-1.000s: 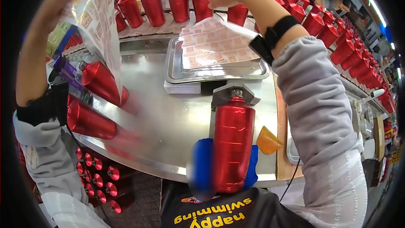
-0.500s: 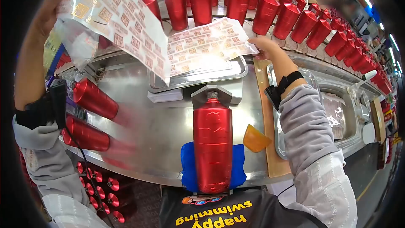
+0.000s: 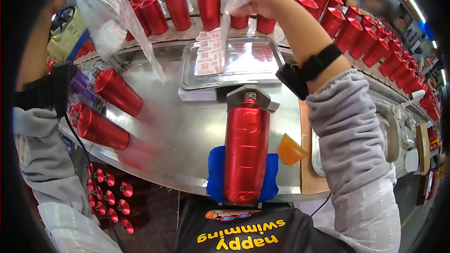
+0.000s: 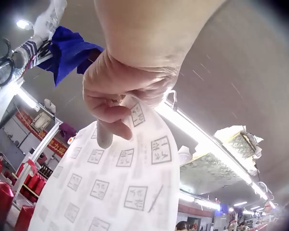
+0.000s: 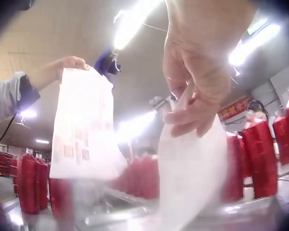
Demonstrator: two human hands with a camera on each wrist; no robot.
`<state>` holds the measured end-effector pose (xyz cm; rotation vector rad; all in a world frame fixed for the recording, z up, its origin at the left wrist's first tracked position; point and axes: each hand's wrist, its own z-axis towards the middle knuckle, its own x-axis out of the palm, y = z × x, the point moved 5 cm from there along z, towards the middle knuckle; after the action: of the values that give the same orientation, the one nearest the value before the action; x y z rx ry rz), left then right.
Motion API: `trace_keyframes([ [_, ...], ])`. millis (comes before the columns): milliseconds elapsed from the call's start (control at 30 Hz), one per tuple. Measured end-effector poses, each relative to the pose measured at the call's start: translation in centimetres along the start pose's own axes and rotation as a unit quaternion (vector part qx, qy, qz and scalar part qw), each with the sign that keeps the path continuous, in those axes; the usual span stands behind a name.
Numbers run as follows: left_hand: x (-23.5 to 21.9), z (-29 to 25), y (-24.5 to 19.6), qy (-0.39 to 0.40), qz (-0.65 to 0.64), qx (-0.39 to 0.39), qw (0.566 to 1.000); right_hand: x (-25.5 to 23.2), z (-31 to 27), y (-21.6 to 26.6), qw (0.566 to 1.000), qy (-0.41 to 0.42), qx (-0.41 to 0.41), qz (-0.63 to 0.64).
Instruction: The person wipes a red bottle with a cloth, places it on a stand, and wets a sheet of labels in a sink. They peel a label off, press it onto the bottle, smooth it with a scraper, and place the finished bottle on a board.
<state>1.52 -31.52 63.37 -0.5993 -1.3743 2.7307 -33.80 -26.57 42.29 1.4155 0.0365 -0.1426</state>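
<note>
High on the left, my left hand point(image 4: 130, 82) grips the top edge of a white sheet of printed square labels point(image 4: 111, 187), which hangs down. In the right wrist view my right hand point(image 5: 197, 86) pinches a second label sheet point(image 5: 192, 178) between thumb and fingers. That sheet drops towards the metal tray point(image 3: 253, 75), its printed part showing over the tray's left half in the head view. Nearest my body, a red bottle point(image 3: 247, 154) lies with its neck in a grey holder point(image 3: 269, 103) and its lower part over a blue cloth point(image 3: 216, 173).
Two red bottles point(image 3: 101, 126) lie at the left of the metal table point(image 3: 178, 145). An orange scraper point(image 3: 291, 149) sits to the right of the blue cloth. Many standing red bottles point(image 3: 209, 7) line the curved belt behind the tray. A sink point(image 3: 386, 131) is at right.
My right hand has risen from the tray's right side, lifting its sheet up and to the left. The left hand's sheet has swung left, off the tray.
</note>
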Motion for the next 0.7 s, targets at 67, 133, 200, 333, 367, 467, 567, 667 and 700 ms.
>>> trace_keyframes([
  [67,0.1,-0.9,-0.8,-0.017,0.031,-0.039,0.999,1.3,1.2,4.4,0.908,0.038,-0.253,-0.332],
  [133,0.2,-1.9,-1.7,-0.021,0.057,-0.07,0.996,3.2,-0.8,8.7,0.744,0.013,-0.279,-0.607],
  [200,0.0,-2.7,-2.3,-0.011,0.078,-0.092,0.993,1.3,0.4,8.5,0.848,0.003,-0.322,-0.421],
  [333,-1.5,-3.1,-2.1,-0.063,0.109,-0.086,0.988,-1.8,-0.5,3.9,0.995,-0.036,-0.092,-0.031],
  [367,-1.3,-3.5,-2.3,-0.072,0.125,-0.086,0.986,-3.5,1.3,0.4,0.973,-0.051,-0.034,0.224],
  [467,-0.6,-3.3,-2.2,-0.088,0.131,-0.059,0.986,-3.8,-5.9,-4.8,0.982,-0.102,0.091,0.131],
  [567,1.2,-2.7,-2.5,-0.087,0.154,-0.08,0.981,-6.4,-8.8,-13.3,0.972,-0.106,0.19,0.086],
  [667,4.9,-1.8,-2.6,-0.004,0.083,-0.102,0.991,-7.2,-11.3,-14.5,0.958,-0.071,0.264,-0.085],
  [700,6.3,-1.4,-2.3,0.035,0.04,-0.104,0.993,-7.9,-11.1,-13.7,0.952,-0.092,0.199,-0.213],
])
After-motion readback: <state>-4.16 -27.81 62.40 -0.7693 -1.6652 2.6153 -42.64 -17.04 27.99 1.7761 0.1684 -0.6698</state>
